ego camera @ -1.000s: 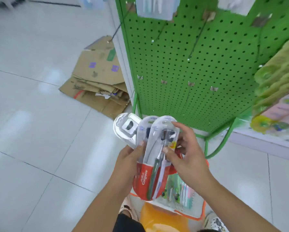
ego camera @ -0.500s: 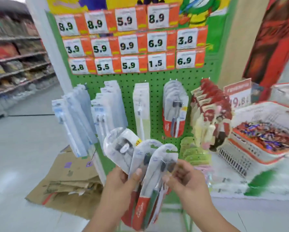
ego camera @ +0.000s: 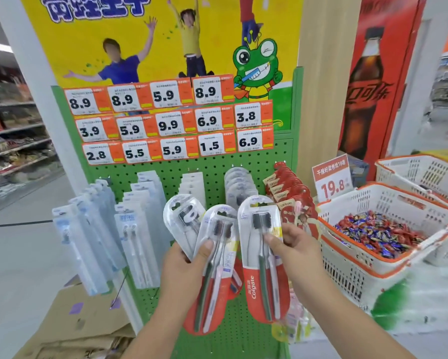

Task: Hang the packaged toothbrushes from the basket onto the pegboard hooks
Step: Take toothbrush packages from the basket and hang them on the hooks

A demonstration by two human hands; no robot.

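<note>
The right hand [ego camera: 292,244] pinches one Colgate pack [ego camera: 261,257] in front of the green pegboard [ego camera: 212,172], thumb on its face. The left hand [ego camera: 184,265] grips a fan of two or three packs [ego camera: 212,255]. I think the fan may slip and drop while the single pack is threaded on. The hang hole could also miss the hook, because the matching row [ego camera: 239,185] looks already full. The hooks are hidden behind packs, and no floor basket shows.
</note>
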